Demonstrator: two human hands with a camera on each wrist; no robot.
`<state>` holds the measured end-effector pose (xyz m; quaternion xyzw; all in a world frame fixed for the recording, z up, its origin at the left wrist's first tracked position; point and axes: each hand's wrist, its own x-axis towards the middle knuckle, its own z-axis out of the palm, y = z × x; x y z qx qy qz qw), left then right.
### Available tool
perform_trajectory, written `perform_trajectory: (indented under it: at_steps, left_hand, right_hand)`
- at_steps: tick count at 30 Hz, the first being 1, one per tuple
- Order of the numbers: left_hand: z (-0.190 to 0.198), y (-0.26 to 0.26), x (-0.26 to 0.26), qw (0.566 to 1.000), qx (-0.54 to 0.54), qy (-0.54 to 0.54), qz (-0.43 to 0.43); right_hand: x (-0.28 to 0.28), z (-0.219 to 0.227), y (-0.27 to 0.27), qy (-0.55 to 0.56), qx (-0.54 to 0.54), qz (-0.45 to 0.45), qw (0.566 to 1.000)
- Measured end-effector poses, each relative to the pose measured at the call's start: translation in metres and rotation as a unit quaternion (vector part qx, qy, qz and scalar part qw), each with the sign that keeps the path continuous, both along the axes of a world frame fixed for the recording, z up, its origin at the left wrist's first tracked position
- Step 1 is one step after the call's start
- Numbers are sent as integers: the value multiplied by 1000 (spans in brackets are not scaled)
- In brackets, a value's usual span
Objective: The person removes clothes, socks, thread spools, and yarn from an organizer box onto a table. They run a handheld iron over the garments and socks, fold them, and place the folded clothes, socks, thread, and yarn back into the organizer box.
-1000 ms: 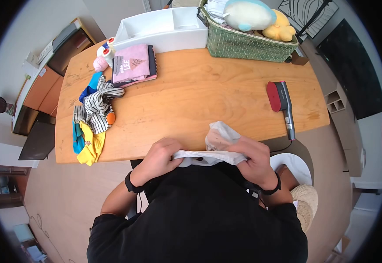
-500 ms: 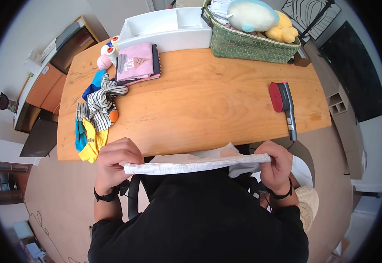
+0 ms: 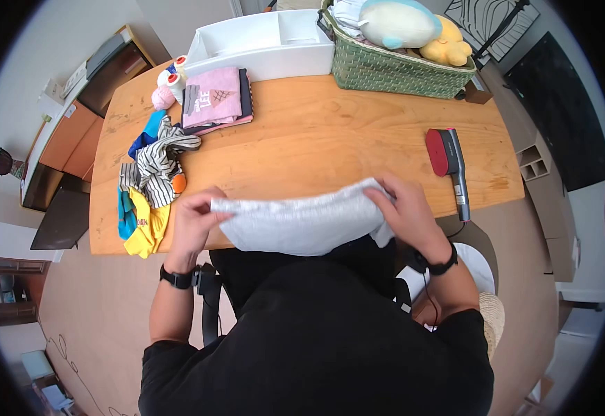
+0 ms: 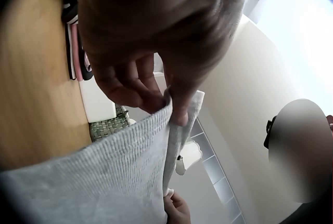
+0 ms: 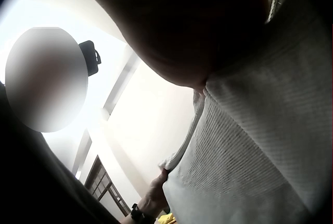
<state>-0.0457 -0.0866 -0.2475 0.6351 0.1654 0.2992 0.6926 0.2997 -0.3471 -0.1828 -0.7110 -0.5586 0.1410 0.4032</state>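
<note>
A light grey garment with a ribbed edge [image 3: 302, 225] is stretched between both hands over the table's front edge, its lower part hanging toward the body. At one end my left hand [image 3: 197, 220] pinches the ribbed edge; the left wrist view shows thumb and fingers meeting on the cloth [image 4: 114, 172], which has two layers there. My right hand [image 3: 410, 211] grips the other end, thumb on top. Seen from the right wrist, the ribbed cloth [image 5: 229, 156] runs down from the dark underside of that hand, whose fingertips are hidden.
On the wooden table [image 3: 302, 139], a striped garment [image 3: 157, 163] and yellow clothing [image 3: 146, 229] lie crumpled at left. Behind them are folded clothes [image 3: 212, 100] and thread spools [image 3: 176, 82]. A white bin [image 3: 261, 62] and green basket [image 3: 399, 73] stand at the back, a red-faced handheld steamer [image 3: 448, 163] at right.
Both hands first spread apart, pulling the bunched garment's edge wide. Since then they have moved forward over the table edge and slightly closer together, and the garment's broad side now shows.
</note>
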Motion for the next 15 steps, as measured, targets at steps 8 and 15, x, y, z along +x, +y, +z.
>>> perform_trajectory:
  at_steps: [8, 15]
  left_hand:
    - [-39, 86, 64, 962, 43, 229, 144]
    - [-45, 92, 61, 955, 25, 247, 163]
  right_hand:
    - [94, -79, 101, -10, -170, 90, 981]
    - [153, -79, 72, 111, -300, 106, 941]
